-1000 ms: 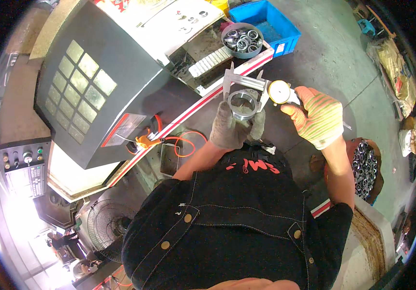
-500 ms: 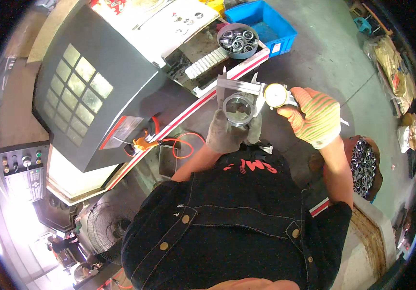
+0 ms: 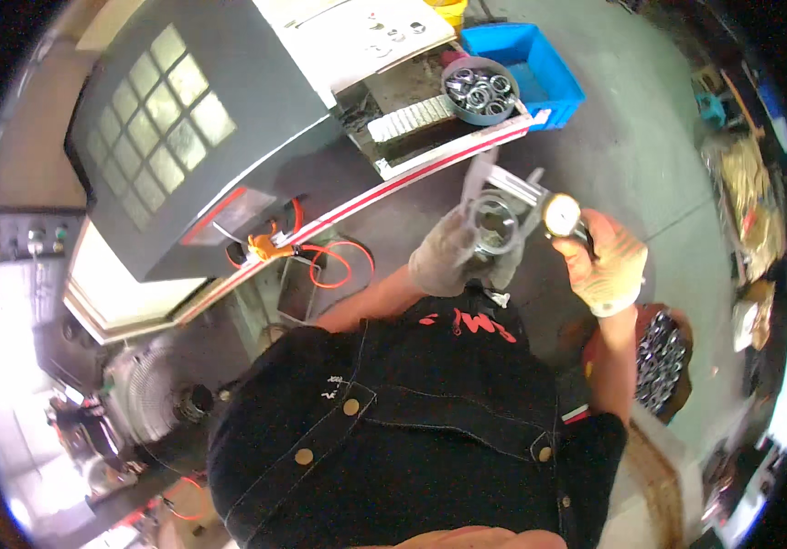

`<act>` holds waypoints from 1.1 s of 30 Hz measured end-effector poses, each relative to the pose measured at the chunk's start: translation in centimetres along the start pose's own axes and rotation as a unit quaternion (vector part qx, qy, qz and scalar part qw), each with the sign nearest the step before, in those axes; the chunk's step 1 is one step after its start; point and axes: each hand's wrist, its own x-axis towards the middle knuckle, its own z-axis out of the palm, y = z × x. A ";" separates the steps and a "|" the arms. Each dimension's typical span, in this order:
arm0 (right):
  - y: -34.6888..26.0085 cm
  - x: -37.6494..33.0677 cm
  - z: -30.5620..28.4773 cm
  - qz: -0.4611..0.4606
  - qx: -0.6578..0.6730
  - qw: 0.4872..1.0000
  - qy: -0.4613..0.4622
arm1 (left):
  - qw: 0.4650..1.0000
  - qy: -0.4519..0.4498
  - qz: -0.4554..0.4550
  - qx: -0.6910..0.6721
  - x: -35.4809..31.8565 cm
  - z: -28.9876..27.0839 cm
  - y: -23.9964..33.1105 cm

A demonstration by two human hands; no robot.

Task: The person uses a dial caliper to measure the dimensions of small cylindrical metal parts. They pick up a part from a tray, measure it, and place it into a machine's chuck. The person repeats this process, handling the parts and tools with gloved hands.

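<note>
My gloved left hand (image 3: 448,258) is closed round the lower side of a metal ring (image 3: 492,224), held up in front of my chest. My right hand (image 3: 611,265), in a striped orange-and-yellow glove, grips a dial caliper (image 3: 512,186) by its dial end. The round dial (image 3: 561,216) has a yellow rim and a white face. The caliper's jaws stand on either side of the ring; blur hides whether both touch it.
A round tub of metal rings (image 3: 483,117) stands on the machine ledge, beside a blue crate (image 3: 558,87). A container of many rings (image 3: 661,366) is at right. An orange air gun (image 3: 265,249) with a coiled hose hangs by the dark machine door (image 3: 220,183). A fan (image 3: 151,393) stands lower left.
The view has shifted and tilted. Both hands, with ring and caliper, now appear farther right and slightly lower in the picture, with the caliper more slanted. Both hands keep their hold.
</note>
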 end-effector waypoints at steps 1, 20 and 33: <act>0.3 -0.5 0.3 0.010 0.009 1.000 0.005 | 1.000 -0.017 0.005 0.010 0.2 0.2 0.0; 0.0 -3.1 1.4 0.111 0.025 0.992 0.046 | 0.999 -0.032 0.018 -0.010 0.7 1.9 0.7; -0.9 -2.7 1.5 0.126 -0.011 0.991 0.043 | 0.998 -0.008 0.055 -0.011 0.6 1.0 -0.2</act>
